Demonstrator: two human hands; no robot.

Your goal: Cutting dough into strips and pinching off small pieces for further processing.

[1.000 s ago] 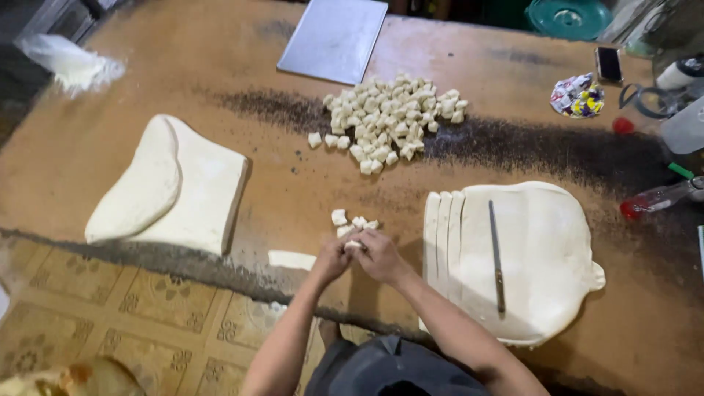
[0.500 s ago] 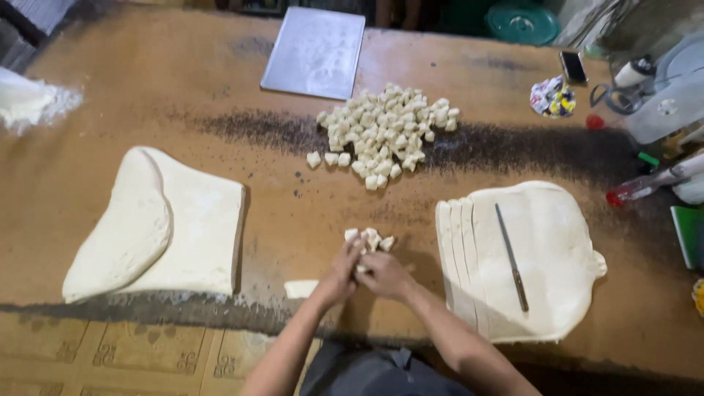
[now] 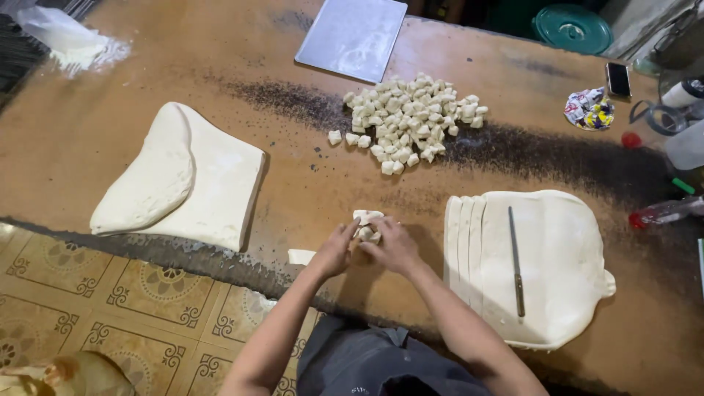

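Observation:
My left hand (image 3: 334,249) and my right hand (image 3: 393,246) are cupped together around a small cluster of cut dough pieces (image 3: 367,218) near the front edge of the wooden table (image 3: 308,191). Both hands touch the pieces. To the right lies a flat dough sheet (image 3: 557,264) cut into strips along its left side, with a long knife (image 3: 515,260) resting on it. A large pile of dough cubes (image 3: 407,121) sits further back. A small dough scrap (image 3: 301,256) lies by my left wrist.
A folded dough slab (image 3: 180,176) lies at the left. A metal tray (image 3: 352,35) sits at the back, flour (image 3: 70,48) at the far left corner. A phone (image 3: 618,78), crumpled wrapper (image 3: 589,108), bottles (image 3: 664,213) and a green lid (image 3: 572,28) occupy the right. Patterned floor tiles (image 3: 110,315) show below.
My hands have drawn closer over the small dough pieces, covering more of them. The view has shifted slightly; nothing else on the table has moved.

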